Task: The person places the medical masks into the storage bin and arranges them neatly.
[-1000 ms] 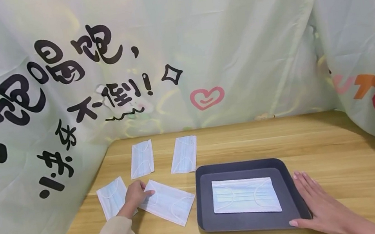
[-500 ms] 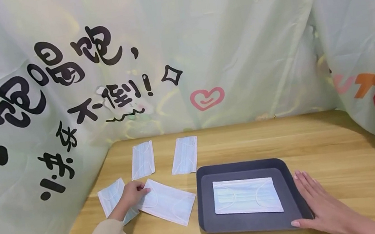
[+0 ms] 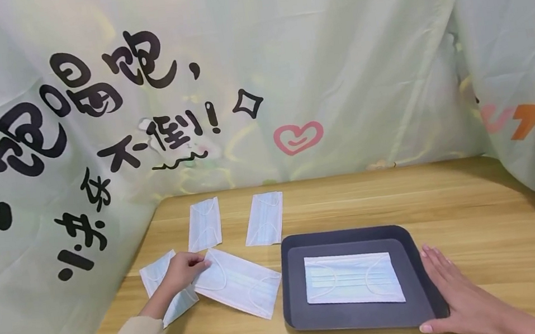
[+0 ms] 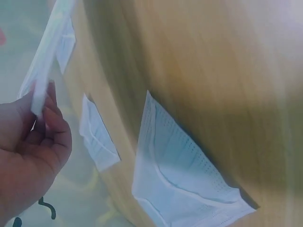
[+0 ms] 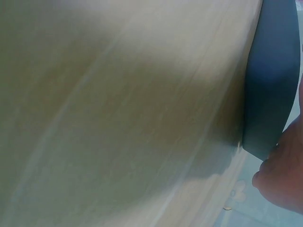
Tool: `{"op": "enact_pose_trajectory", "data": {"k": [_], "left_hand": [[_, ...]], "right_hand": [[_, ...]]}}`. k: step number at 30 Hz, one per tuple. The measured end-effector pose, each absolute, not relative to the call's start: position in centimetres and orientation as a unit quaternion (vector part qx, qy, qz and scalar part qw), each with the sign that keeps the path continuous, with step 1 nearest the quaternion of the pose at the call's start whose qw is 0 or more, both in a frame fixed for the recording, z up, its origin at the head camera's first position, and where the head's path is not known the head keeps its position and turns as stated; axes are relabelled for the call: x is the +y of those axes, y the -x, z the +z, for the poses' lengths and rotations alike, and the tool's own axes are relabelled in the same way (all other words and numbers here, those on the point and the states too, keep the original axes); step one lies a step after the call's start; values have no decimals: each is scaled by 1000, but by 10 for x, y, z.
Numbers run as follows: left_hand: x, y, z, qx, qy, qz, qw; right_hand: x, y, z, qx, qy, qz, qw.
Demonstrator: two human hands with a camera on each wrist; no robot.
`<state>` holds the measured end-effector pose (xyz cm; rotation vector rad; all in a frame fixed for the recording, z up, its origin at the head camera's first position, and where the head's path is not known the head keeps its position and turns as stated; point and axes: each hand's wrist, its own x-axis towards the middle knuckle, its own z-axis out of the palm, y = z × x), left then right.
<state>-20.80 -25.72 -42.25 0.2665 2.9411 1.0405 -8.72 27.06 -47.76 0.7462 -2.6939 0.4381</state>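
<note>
My left hand (image 3: 194, 265) pinches the near-left end of a light blue face mask (image 3: 242, 286) that lies slanted on the wooden table (image 3: 455, 204). In the left wrist view the left hand (image 4: 45, 111) holds that mask's edge (image 4: 49, 66) raised off the wood. Another mask (image 3: 174, 303) lies partly under my wrist. A dark tray (image 3: 347, 235) holds one flat mask (image 3: 353, 280). My right hand (image 3: 447, 284) rests with straight fingers along the tray's right side, thumb at its front corner. The right wrist view shows the tray's rim (image 5: 272, 71) against my right hand (image 5: 284, 175).
Two more masks (image 3: 204, 224) (image 3: 264, 219) lie side by side behind the tray's left end, near the back of the table. Printed cloth (image 3: 286, 74) hangs close around the table at the left, back and right. Bare wood stretches right of the tray.
My left hand has shifted a little toward the back, drawing the pinched end of the slanted mask with it. More of the mask under the wrist shows. The right hand stays put.
</note>
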Motion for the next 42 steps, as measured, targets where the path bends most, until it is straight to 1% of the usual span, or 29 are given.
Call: {"op": "enact_pose_trajectory", "data": {"k": [7,9,13,26,36,42], "left_hand": [[-260,198,-415,934,-91,344,-21],[-261,195,-412,931,-91,352,-22],[-262,187,-406,926,-81,369,-18],[-267,173,-381,898,27,439,-17],[-255,170,-385,822,68,565,31],[-238,171,-389,766,65,637,58]], "right_hand": [[270,85,-478,-940,-261,167,143],[271,85,-478,-940,-260,170,138],[271,86,-478,-937,-266,168,150],[270,85,-476,-938,-268,139,172],[271,89,-476,-944,-262,114,168],[272,90,-477,-945,-260,101,171]]}}
